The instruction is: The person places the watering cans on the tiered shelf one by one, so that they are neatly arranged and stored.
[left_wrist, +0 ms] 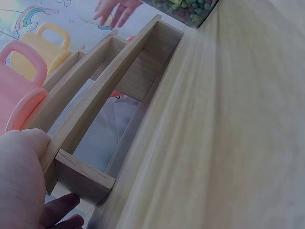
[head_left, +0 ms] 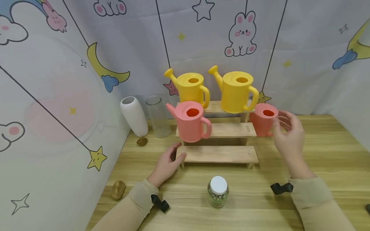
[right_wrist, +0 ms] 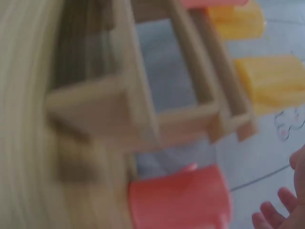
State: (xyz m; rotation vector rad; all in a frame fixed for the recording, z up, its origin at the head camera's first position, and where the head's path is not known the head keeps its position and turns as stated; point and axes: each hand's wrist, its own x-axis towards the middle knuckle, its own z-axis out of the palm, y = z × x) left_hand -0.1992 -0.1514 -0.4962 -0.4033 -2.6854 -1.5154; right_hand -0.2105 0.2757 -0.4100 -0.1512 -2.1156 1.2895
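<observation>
A three-step wooden stand is in the middle of the table. My left hand grips the left end of its lowest step, thumb over the board and fingers past the end leg. To the right of the stand, a pink watering can stands on the table. Beside its rim is my right hand, its fingers spread and apart from the can in the right wrist view. Another pink watering can sits on the middle step, and two yellow watering cans occupy the top.
In front of the stand is a white-lidded jar of small colourful pieces. A white vase and a clear glass cylinder stand at the back left. Two brown lumps lie near the left wall; printed curtains enclose the table.
</observation>
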